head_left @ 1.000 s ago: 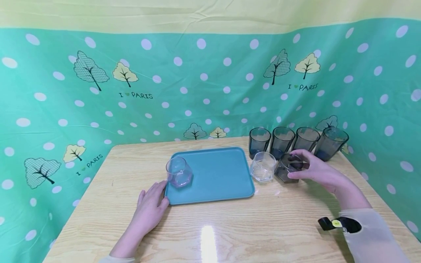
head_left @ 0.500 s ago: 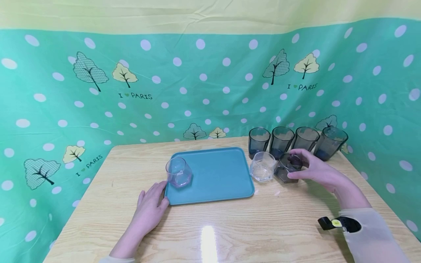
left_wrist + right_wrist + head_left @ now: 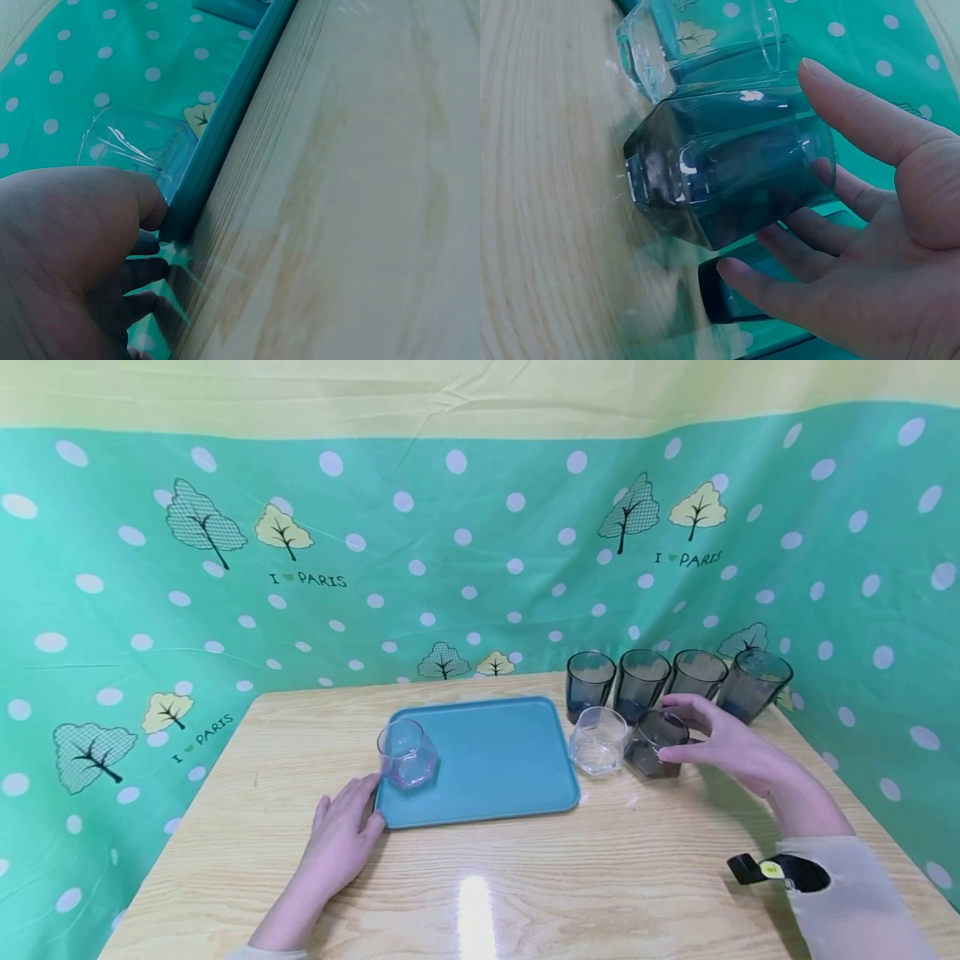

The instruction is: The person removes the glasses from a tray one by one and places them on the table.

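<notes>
My right hand (image 3: 723, 739) is around the rim of a short smoke-grey glass tumbler (image 3: 647, 750), which stands on the table. In the right wrist view, its thumb and fingers are spread loosely about the tumbler's rim, without a visible grip. Close beside that tumbler is a short clear tumbler (image 3: 599, 743). My left hand (image 3: 341, 839) rests at the front left corner of a blue tray (image 3: 502, 760), with its thumb touching the edge in the left wrist view. Another clear tumbler, faintly pink (image 3: 408, 756), stands at the tray's left end.
Several tall dark glasses (image 3: 591, 685) stand in a row behind the short tumblers, at the table's back right. The rightmost tall glass (image 3: 755, 685) looks tilted in the head view. A green dotted curtain (image 3: 480, 552) hangs behind the wooden table (image 3: 570, 885).
My right hand has drawn back slightly to the right, and its fingertips no longer show through the grey tumbler. The left hand, the tray and the glasses keep their places.
</notes>
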Tool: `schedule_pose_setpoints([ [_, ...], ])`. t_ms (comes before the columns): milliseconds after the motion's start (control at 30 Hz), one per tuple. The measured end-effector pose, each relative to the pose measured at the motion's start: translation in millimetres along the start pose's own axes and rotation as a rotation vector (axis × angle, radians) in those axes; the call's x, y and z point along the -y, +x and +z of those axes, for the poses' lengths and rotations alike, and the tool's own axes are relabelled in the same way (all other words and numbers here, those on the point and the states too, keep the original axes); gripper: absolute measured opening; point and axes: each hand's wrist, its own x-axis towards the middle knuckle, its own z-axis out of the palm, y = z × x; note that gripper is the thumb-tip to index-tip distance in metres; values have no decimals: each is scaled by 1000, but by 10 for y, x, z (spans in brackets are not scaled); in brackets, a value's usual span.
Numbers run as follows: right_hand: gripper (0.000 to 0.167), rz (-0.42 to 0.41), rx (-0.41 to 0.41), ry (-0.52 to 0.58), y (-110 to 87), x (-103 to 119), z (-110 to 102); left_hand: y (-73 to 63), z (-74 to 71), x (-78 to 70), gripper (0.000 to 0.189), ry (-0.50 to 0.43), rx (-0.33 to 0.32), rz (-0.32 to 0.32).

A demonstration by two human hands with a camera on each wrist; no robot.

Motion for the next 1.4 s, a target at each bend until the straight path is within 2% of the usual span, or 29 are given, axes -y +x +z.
schedule_pose_setpoints([
  [400, 93, -25, -53, 8, -55, 136, -46, 4, -1, 16, 61, -7, 5, -3],
  [833, 92, -96, -122, -38, -92, 582, 100, -4, -13, 14, 61, -7, -10, 5],
  [1167, 87, -160, -86, -1, -6, 998, 344, -8, -10, 21, 61, -5, -22, 9],
  [1400, 85, -218, -37, 79, 140, 1175, 587, -8, -9, 17, 61, -4, -18, 7],
])
